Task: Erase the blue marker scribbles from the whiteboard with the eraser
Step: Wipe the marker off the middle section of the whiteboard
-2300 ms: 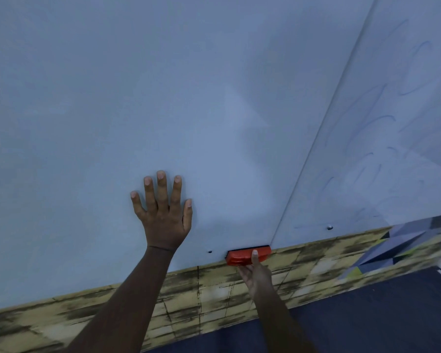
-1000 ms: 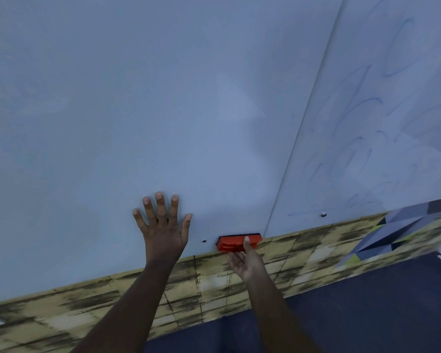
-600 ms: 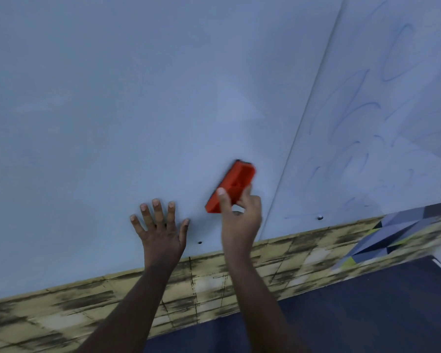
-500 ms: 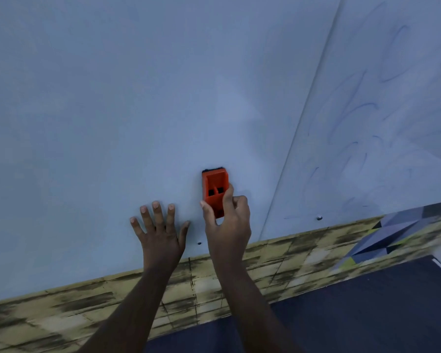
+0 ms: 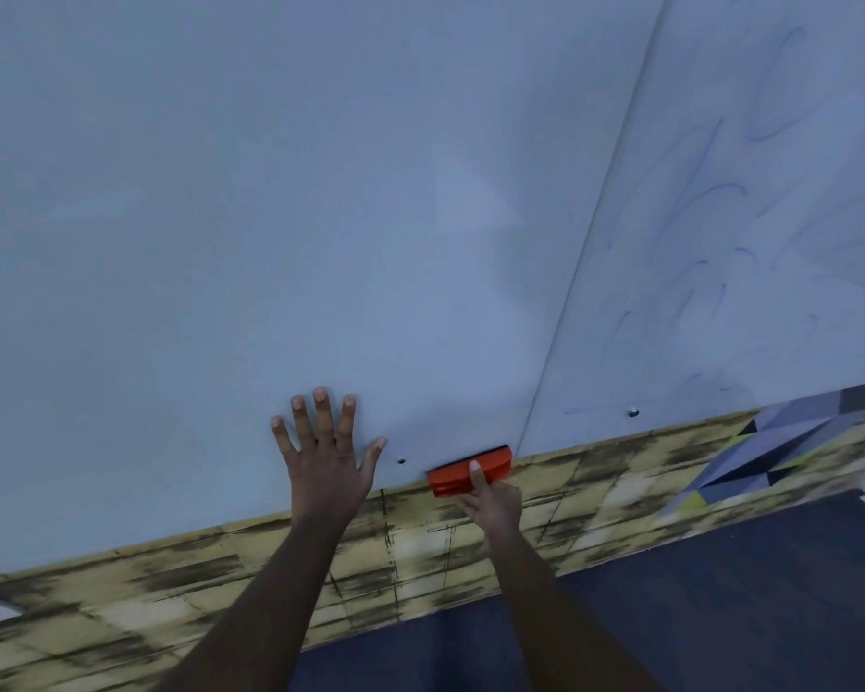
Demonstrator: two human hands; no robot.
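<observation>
A large whiteboard fills most of the view, split by a seam into a left panel and a right panel. Faint blue marker scribbles curl across the right panel. My left hand lies flat on the left panel near its bottom edge, fingers spread. My right hand grips a red eraser, which lies level against the board's bottom edge just left of the seam. A dark felt strip shows along the eraser's top.
Below the board runs a band of yellowish brick-pattern wall, with a grey geometric patch at the right. Dark blue floor lies under it. Small screws hold the board's lower edge.
Half a second ago my right hand held the eraser upright higher on the left panel. It has swept back down to the bottom edge and turned level. My left hand stays flat.
</observation>
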